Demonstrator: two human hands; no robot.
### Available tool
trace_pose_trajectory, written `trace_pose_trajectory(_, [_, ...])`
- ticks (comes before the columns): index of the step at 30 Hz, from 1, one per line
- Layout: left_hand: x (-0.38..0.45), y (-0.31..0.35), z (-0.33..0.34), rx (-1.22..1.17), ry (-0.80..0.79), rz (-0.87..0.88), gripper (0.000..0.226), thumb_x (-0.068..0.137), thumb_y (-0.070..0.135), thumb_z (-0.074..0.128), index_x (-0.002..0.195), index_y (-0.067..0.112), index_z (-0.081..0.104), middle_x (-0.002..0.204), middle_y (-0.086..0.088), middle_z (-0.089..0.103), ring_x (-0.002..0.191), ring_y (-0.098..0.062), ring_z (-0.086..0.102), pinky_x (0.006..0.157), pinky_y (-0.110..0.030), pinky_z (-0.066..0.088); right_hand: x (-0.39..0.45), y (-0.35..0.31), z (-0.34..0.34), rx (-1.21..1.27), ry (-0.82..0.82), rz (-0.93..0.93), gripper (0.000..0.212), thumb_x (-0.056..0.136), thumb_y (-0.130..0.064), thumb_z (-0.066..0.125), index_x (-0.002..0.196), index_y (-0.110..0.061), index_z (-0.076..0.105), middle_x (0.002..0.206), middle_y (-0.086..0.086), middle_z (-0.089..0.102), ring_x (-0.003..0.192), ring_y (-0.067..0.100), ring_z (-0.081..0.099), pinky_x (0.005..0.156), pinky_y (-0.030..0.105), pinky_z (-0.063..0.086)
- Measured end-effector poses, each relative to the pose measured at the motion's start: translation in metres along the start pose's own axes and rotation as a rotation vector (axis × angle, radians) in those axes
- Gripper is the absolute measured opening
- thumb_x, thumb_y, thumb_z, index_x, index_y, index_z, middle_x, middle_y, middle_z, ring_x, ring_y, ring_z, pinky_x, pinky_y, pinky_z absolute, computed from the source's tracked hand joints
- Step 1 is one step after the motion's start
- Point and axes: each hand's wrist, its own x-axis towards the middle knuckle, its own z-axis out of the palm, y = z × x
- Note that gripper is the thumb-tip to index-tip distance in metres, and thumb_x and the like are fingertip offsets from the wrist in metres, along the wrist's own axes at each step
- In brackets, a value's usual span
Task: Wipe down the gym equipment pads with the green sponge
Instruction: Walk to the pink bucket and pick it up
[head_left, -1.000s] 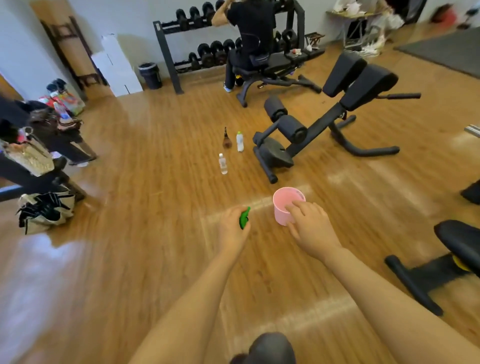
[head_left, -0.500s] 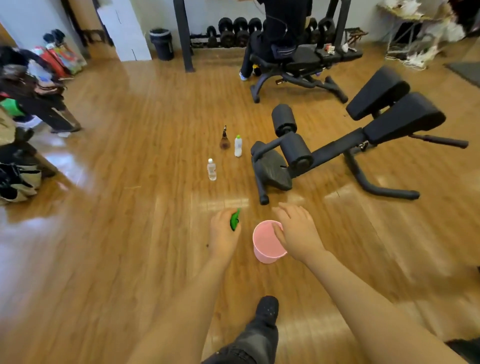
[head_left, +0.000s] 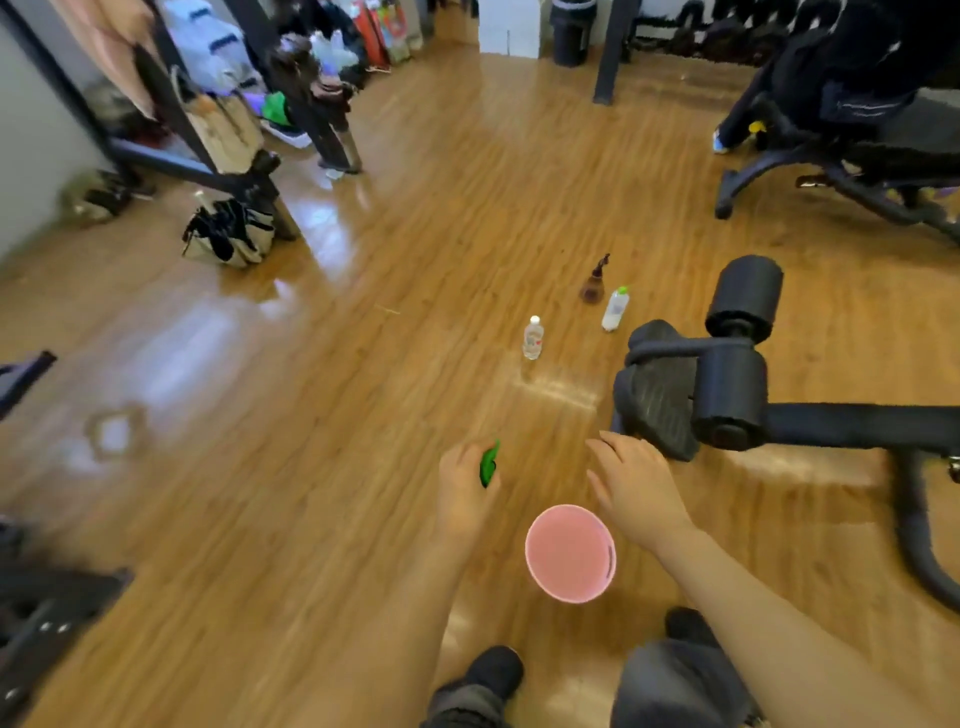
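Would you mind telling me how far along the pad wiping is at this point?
Barely begun. The green sponge is gripped in the left hand; the pink bucket sits on the floor, and the right hand is open above it. No wiping shows yet: the roller pads all remain.

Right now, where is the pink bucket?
In the head view the pink bucket stands on the wooden floor, low and centre-right, just below the open right hand and right of the left forearm.
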Motion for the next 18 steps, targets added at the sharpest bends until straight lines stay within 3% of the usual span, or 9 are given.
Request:
trace_pose_trajectory(5, [-0.018,0.024,0.058,0.041,0.163,-0.263,0.036,0.08,0.005,0.067,0.115,0.015,0.067,0.111,0.0,0.065,0.104,-0.019,0.056,0.086,-0.022,0.037,0.039,0.075,0.015,-0.002,-0.11,-0.237,0.043,0.092,-0.031,0.059,0.132,-0.017,0.055,0.133,0.003,0.056,0.121,0.024,0.052,0.105,0.043,0.039])
trace_pose_trajectory(10, [-0.047,0.08,0.12,0.041,0.345,-0.538,0.03,0.081,0.005,0.067,0.11,0.012,0.067,0.099,-0.004,0.064,0.094,-0.024,0.056,0.077,-0.029,0.038,0.047,0.141,0.023,0.035,-0.138,-0.497,0.04,0.082,-0.025,0.072,0.118,-0.011,0.065,0.12,0.01,0.065,0.108,0.029,0.062,0.091,0.045,0.05])
trace_pose_trajectory(13, [-0.072,0.113,0.15,0.059,0.425,-0.646,0.028,0.078,0.003,0.068,0.106,0.009,0.067,0.092,-0.006,0.063,0.089,-0.027,0.056,0.071,-0.025,0.03,0.038,0.17,0.025,0.029,-0.192,-0.588,0.04,0.083,-0.026,0.069,0.121,-0.013,0.064,0.124,0.008,0.063,0.113,0.025,0.06,0.094,0.043,0.048])
trace_pose_trajectory(18, [-0.11,0.15,0.181,0.06,0.494,-0.737,0.029,0.079,0.004,0.068,0.108,0.008,0.067,0.102,-0.004,0.064,0.095,-0.019,0.055,0.075,-0.014,0.028,0.024,0.2,0.032,0.08,-0.268,-0.677,0.038,0.084,-0.024,0.068,0.121,-0.015,0.063,0.125,0.008,0.062,0.115,0.025,0.058,0.096,0.044,0.047])
